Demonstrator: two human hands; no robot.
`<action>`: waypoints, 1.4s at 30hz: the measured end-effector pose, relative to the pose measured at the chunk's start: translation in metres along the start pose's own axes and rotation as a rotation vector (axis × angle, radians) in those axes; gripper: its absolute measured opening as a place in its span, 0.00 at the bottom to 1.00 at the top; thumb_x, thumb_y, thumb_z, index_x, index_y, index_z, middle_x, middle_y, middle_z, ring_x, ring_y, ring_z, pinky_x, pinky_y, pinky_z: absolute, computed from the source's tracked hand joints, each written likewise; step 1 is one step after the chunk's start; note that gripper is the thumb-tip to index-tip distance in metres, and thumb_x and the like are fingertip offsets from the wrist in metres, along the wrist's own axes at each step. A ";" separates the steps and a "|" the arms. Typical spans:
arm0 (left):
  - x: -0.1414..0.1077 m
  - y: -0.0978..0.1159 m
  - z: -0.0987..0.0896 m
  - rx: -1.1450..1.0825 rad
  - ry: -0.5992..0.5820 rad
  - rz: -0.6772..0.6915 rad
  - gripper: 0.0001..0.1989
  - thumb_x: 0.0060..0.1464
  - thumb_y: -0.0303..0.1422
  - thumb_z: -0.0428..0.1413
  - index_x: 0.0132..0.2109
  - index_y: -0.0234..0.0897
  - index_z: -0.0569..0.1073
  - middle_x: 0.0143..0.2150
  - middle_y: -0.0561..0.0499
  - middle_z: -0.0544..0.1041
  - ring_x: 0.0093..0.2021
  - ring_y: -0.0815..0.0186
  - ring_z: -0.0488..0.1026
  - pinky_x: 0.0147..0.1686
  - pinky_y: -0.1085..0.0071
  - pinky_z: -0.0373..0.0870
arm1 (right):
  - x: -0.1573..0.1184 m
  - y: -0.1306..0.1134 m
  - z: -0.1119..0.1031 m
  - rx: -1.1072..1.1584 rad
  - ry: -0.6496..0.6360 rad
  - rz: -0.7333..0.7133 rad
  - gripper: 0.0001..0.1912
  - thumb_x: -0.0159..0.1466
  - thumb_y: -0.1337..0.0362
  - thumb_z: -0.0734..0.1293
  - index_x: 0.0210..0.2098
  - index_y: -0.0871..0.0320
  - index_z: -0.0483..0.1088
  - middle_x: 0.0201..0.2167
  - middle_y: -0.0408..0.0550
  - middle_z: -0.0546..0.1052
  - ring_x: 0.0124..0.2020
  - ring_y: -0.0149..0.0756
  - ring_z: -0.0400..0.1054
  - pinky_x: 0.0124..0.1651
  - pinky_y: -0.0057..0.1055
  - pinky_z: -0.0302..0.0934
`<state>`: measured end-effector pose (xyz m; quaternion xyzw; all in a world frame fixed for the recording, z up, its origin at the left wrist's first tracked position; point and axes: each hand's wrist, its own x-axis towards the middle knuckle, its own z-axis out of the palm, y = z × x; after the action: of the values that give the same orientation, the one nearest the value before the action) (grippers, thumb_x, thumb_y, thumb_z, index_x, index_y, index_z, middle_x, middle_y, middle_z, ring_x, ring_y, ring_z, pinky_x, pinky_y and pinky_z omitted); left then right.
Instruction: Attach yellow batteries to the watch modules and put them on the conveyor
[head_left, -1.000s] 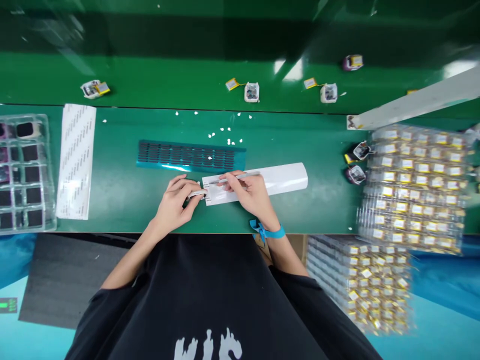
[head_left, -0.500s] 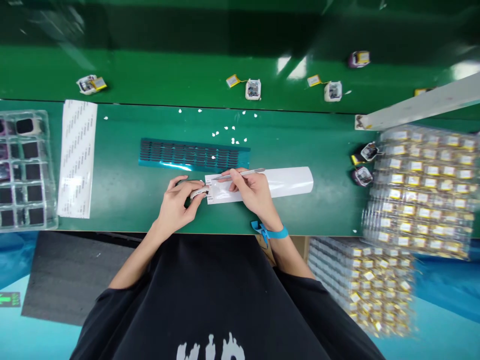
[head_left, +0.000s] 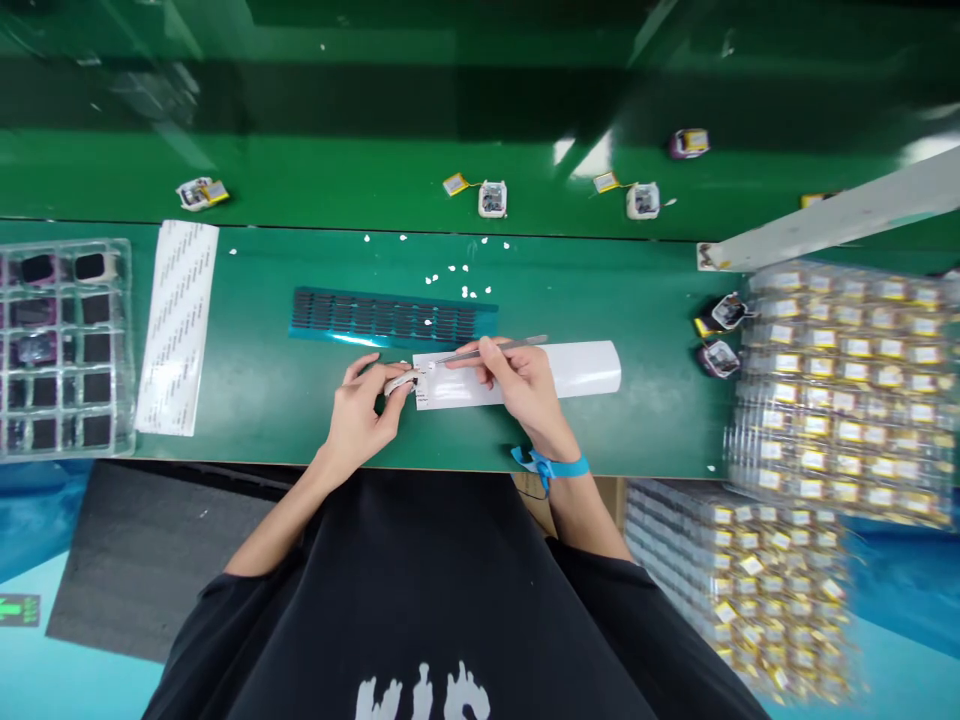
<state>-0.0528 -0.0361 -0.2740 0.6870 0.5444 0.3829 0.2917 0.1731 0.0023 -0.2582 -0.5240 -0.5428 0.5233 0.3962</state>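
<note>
Your left hand (head_left: 360,405) pinches a small part (head_left: 400,381); your right hand (head_left: 517,385) grips tweezers (head_left: 491,349), tips pointing left, just beside it.

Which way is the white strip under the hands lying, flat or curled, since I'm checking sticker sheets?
Mostly flat: the long white paper strip lies spread on the green table; its right end looks rounded, perhaps curling.

- Backing strip (head_left: 517,373) lies mid-surface (head_left: 247,400), near front edge.
- Slotted strip (head_left: 390,318) just behind it; paper flecks (head_left: 454,280) farther back.
- Label sheet (head_left: 178,325) to the left; compartment tray (head_left: 64,345) at far left.
- Stacked trays of cells (head_left: 840,385) at right; two small units (head_left: 720,335) just left of them.
- Small units (head_left: 491,198) on the belt (head_left: 337,170) behind.
</note>
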 end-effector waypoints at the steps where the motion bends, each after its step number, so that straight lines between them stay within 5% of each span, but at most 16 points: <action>1: 0.001 0.005 -0.002 -0.046 -0.004 -0.058 0.04 0.66 0.34 0.59 0.42 0.40 0.78 0.40 0.50 0.88 0.40 0.58 0.88 0.56 0.54 0.82 | -0.003 -0.004 0.000 0.013 0.029 -0.005 0.33 0.72 0.39 0.65 0.17 0.52 0.72 0.28 0.50 0.86 0.43 0.43 0.83 0.38 0.36 0.75; 6: 0.014 0.036 -0.017 -0.449 -0.185 -0.373 0.12 0.64 0.38 0.64 0.51 0.37 0.80 0.35 0.51 0.86 0.28 0.61 0.86 0.25 0.72 0.80 | -0.018 -0.030 0.004 0.119 0.193 -0.037 0.29 0.74 0.40 0.63 0.32 0.54 0.82 0.31 0.48 0.86 0.27 0.35 0.80 0.32 0.34 0.77; 10: 0.022 0.053 -0.023 -0.674 -0.308 -0.334 0.14 0.60 0.33 0.67 0.52 0.34 0.80 0.42 0.47 0.88 0.35 0.59 0.88 0.34 0.71 0.87 | -0.026 -0.048 0.009 0.147 0.152 -0.039 0.29 0.74 0.39 0.64 0.35 0.55 0.83 0.27 0.46 0.85 0.24 0.35 0.80 0.30 0.32 0.79; 13: 0.022 0.059 -0.021 -0.676 -0.284 -0.279 0.18 0.59 0.30 0.68 0.55 0.33 0.80 0.45 0.46 0.88 0.40 0.59 0.89 0.43 0.70 0.88 | -0.029 -0.056 0.014 0.175 0.104 -0.067 0.27 0.73 0.41 0.66 0.34 0.56 0.83 0.27 0.46 0.85 0.23 0.33 0.79 0.27 0.29 0.77; 26: 0.019 0.069 -0.021 -0.681 -0.167 -0.256 0.17 0.58 0.26 0.67 0.54 0.32 0.80 0.45 0.47 0.89 0.39 0.60 0.89 0.44 0.71 0.88 | -0.023 -0.060 0.022 0.182 0.080 -0.168 0.22 0.75 0.48 0.66 0.34 0.54 0.85 0.29 0.44 0.85 0.23 0.29 0.78 0.28 0.25 0.78; 42: 0.019 0.067 -0.019 -0.688 -0.151 -0.255 0.16 0.58 0.26 0.67 0.54 0.32 0.81 0.44 0.46 0.89 0.38 0.59 0.89 0.43 0.69 0.89 | -0.022 -0.060 0.022 0.161 0.055 -0.128 0.23 0.75 0.48 0.66 0.34 0.55 0.84 0.31 0.45 0.86 0.24 0.30 0.79 0.29 0.26 0.79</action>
<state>-0.0316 -0.0342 -0.2047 0.5020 0.4419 0.4521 0.5902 0.1450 -0.0171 -0.1998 -0.4687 -0.5204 0.5242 0.4844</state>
